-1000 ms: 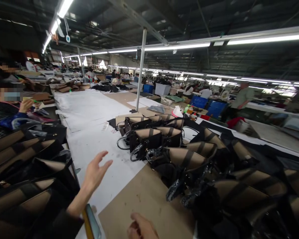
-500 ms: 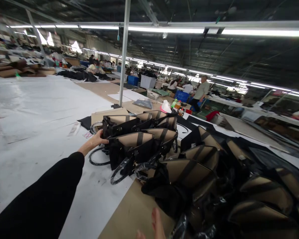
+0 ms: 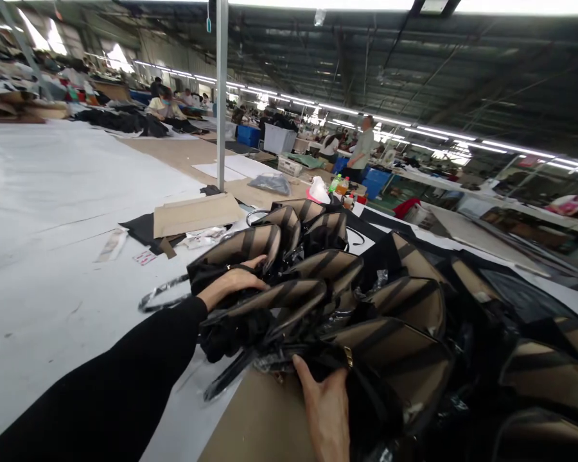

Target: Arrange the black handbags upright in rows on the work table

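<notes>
A row of bags (image 3: 347, 308) lies tipped over on the table (image 3: 52, 212), running from centre to the near right. The left hand (image 3: 234, 282) rests on the far-left bag (image 3: 241, 247) of the row, at its left end. The right hand (image 3: 328, 410) lies at the near edge, touching the nearest bag (image 3: 395, 359). Left of the row, farther off, a folded cardboard sheet (image 3: 195, 213) lies flat. Behind it stands a post (image 3: 220, 96). Bottles (image 3: 340, 186) stand beyond the row's far end. Far right, a person (image 3: 361, 149) stands between tables.
</notes>
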`<move>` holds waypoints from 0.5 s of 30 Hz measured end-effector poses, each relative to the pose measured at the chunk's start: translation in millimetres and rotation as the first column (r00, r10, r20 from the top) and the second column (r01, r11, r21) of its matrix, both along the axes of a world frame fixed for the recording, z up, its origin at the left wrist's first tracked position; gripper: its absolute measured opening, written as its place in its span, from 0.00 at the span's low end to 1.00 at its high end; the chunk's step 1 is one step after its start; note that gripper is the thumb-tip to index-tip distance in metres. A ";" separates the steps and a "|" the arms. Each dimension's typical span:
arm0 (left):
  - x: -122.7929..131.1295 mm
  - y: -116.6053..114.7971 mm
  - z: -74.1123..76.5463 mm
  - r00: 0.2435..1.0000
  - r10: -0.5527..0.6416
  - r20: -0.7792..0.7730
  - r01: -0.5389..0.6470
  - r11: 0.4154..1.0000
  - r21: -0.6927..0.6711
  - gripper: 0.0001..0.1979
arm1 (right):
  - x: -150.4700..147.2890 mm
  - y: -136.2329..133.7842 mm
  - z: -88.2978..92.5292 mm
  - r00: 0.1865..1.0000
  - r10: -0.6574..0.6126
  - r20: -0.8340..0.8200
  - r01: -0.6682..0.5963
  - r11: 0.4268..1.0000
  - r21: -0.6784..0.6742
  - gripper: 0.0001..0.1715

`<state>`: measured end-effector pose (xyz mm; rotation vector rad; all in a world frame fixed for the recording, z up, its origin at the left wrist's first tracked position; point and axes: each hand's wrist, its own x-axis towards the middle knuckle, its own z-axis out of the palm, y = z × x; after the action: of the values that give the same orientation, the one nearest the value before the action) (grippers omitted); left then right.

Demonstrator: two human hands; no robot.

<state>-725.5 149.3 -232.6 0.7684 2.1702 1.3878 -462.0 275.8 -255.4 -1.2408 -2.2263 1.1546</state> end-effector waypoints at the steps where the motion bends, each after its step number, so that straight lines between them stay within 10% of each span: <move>1: 11.3 9.0 2.3 0.997 -0.036 -0.067 0.032 0.998 -0.058 0.34 | -3.6 -0.1 3.8 1.000 0.009 0.006 -0.009 1.000 -0.028 0.48; 6: 37.4 32.0 4.0 0.956 -0.018 -0.293 0.004 0.999 -0.048 0.28 | -14.4 3.5 7.6 0.997 0.048 -0.059 -0.052 0.996 -0.068 0.43; 15: 32.3 35.4 -1.6 0.993 0.008 -0.122 0.004 0.995 0.100 0.35 | -50.7 15.6 -11.9 0.998 -0.003 0.059 -0.008 0.984 0.179 0.34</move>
<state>-693.2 184.7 -234.2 0.9104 2.2066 1.4962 -512.7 291.4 -267.2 -1.2129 -2.3174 0.9053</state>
